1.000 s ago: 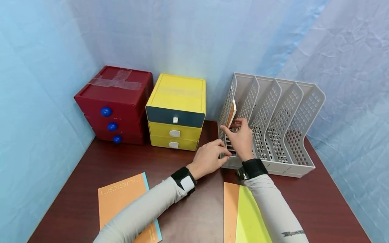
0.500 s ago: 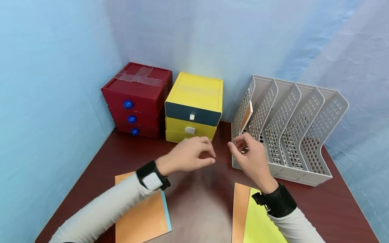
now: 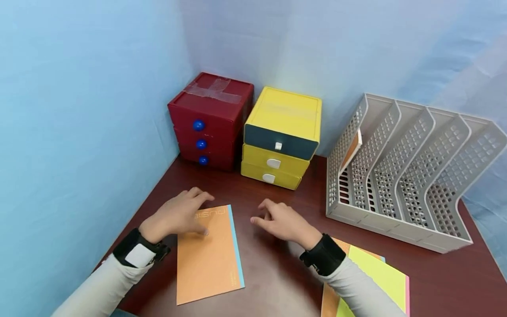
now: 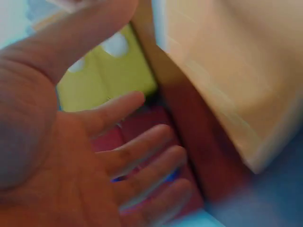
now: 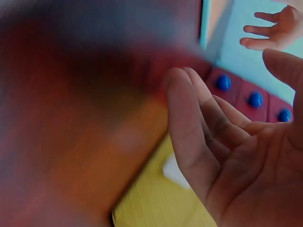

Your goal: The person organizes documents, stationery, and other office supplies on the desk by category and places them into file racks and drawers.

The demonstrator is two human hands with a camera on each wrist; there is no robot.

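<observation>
An orange notebook (image 3: 214, 255) with a blue spine lies flat on the dark red-brown table. Over its upper left corner is my left hand (image 3: 178, 215), fingers spread and nothing in them; the left wrist view shows its bare palm (image 4: 61, 165) beside the orange cover (image 4: 236, 90). My right hand (image 3: 283, 222) hovers to the right of that notebook, fingers loosely bent, holding nothing. In the grey file rack (image 3: 404, 224), a thin notebook with an orange-brown cover (image 3: 351, 151) leans in the leftmost slot.
A yellow-green notebook (image 3: 376, 273) overlaps another orange notebook (image 3: 330, 301) at the front right, partly under my right sleeve. Behind stand a red drawer box (image 3: 214, 119) with blue knobs and a yellow drawer box (image 3: 287, 110) with white pulls.
Both hands have left the file rack's leftmost slot and moved left, the left one to the orange notebook. The thin notebook stays in the rack. The head view has turned left.
</observation>
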